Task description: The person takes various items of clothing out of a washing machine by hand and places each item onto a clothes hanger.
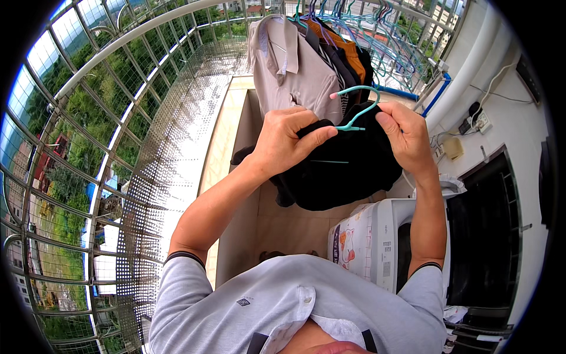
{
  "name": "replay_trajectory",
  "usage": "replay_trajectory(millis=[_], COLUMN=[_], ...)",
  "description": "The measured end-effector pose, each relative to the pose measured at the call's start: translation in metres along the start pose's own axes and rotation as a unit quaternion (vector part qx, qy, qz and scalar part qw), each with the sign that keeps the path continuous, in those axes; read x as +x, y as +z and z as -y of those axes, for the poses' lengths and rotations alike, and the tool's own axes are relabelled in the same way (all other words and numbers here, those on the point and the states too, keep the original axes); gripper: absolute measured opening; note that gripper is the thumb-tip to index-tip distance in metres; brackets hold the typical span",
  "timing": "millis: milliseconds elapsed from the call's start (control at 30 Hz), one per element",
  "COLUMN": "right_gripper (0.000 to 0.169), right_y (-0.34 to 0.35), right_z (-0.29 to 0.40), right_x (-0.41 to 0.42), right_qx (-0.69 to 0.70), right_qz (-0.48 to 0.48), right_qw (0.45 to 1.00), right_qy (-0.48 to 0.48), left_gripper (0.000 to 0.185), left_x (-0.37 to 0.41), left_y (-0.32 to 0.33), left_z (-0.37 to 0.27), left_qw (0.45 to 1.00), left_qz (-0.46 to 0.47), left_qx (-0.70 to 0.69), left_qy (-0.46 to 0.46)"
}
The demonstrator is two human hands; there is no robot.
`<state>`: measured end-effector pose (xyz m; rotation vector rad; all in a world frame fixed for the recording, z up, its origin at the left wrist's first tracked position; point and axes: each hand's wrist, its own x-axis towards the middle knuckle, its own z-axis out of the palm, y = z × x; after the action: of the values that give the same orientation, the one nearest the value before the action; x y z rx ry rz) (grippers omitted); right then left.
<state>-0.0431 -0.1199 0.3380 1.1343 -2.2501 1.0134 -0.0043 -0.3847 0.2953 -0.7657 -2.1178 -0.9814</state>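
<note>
A black garment [340,172] hangs between my two hands, with a turquoise clothes hanger [353,121] inside its neck opening. The hanger's hook curves up above the cloth and ends in a pink tip. My left hand [292,137] pinches the garment's left edge, thumb near the base of the hook. On the other side, my right hand [404,135] grips the cloth just right of the hook. Most of the hanger's arms are hidden by the black fabric; a short turquoise stretch shows lower down.
Beyond my hands hang a beige collared shirt [296,75], an orange garment [349,53] and several turquoise hangers [389,44]. A washing machine [384,243] with a printed cover stands at right. A tiled ledge [221,137] and metal window grille [97,177] run along the left.
</note>
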Motion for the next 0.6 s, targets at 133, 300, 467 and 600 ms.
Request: replay_trajectory(millis=[133, 300, 467, 600], right_gripper=[0.021, 0.018, 0.020, 0.022], right_y=[0.022, -0.004, -0.027, -0.028], right_z=[0.005, -0.002, -0.009, -0.033], right_x=[0.000, -0.001, -0.004, -0.005], right_qx=[0.006, -0.003, -0.029, -0.002], right_qz=[0.058, -0.038, -0.099, -0.107], right_qw=[0.998, 0.999, 0.994, 0.994], right_qy=[-0.022, 0.023, 0.028, 0.032], left_gripper=[0.032, 0.030, 0.033, 0.028], left_x=[0.002, -0.009, -0.061, -0.073], left_y=[-0.002, -0.028, -0.039, -0.051], left_z=[0.003, 0.014, 0.061, 0.085], left_qw=[0.993, 0.992, 0.944, 0.928], left_qz=[-0.016, -0.103, -0.082, -0.129], left_qx=[-0.028, -0.016, -0.194, -0.222], left_qy=[-0.116, -0.074, -0.252, -0.271])
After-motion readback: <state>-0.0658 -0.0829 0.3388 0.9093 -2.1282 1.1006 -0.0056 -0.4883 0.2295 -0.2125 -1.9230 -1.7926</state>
